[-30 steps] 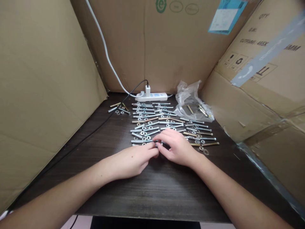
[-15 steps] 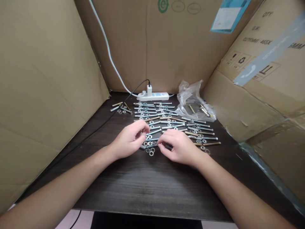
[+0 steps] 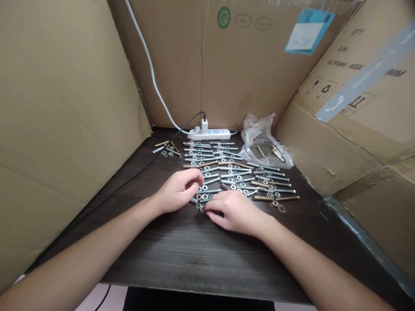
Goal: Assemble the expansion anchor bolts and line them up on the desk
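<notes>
Rows of silver and brass bolts with washers and nuts lie on a dark wooden table. My left hand rests at the left end of the nearest rows, fingers curled inward over bolts; what it grips is hidden. My right hand lies palm down beside it, fingertips pressed together at the small washers on the front edge of the rows. The two hands nearly touch.
A white power strip with a plugged charger sits at the back, its cables trailing left. A clear plastic bag holding a few brass bolts lies at back right. A few loose bolts lie at back left. Cardboard walls enclose the table.
My left hand moved from beside the right hand up and left to the row ends and curled. My right hand slid slightly nearer and left, onto the front washers.
</notes>
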`<state>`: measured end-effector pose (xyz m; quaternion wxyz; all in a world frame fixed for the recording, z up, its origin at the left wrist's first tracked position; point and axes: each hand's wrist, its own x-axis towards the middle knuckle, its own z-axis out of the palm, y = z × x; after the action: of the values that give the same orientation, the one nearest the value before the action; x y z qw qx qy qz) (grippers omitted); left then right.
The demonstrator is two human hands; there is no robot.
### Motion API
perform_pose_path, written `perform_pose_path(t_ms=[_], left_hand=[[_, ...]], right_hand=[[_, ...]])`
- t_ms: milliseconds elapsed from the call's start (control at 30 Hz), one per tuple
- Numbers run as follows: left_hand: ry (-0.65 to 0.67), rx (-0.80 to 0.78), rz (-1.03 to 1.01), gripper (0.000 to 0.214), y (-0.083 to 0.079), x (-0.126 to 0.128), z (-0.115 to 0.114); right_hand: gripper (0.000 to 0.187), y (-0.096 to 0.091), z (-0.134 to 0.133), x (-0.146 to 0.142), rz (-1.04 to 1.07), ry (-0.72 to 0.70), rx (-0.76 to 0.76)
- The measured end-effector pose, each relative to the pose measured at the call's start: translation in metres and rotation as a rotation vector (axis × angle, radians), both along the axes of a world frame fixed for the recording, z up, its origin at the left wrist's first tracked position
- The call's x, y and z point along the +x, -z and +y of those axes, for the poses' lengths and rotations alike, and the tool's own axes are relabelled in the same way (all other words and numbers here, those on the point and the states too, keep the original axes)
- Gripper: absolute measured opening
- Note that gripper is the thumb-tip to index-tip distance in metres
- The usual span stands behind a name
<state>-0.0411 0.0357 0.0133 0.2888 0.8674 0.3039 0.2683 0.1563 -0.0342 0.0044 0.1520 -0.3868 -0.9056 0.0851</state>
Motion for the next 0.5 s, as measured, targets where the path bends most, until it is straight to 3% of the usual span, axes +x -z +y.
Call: perform_pose_path(t_ms=[133, 233, 400, 500], left_hand=[[-0.008, -0.005, -0.008, 0.015, 0.002, -0.002, 0.003], [-0.023, -0.014, -0.008, 0.015, 0.003, -0.003, 0.004], [-0.043, -0.024, -0.005, 0.016, 0.003, -0.002, 0.005], [-0.05, -0.026, -0.008, 0.016, 0.004, -0.002, 0.006]], right_hand=[[0.018, -0.003, 0.002, 0.005, 0.089, 0.029, -0.011], [0.018, -0.006, 0.012, 0.024, 0.201, 0.164, 0.03], [0.019, -0.005, 0.041, 0.088, 0.308, 0.631, 0.175], [0.023, -0.002, 0.053, 0.13, 0.249, 0.909, 0.167]])
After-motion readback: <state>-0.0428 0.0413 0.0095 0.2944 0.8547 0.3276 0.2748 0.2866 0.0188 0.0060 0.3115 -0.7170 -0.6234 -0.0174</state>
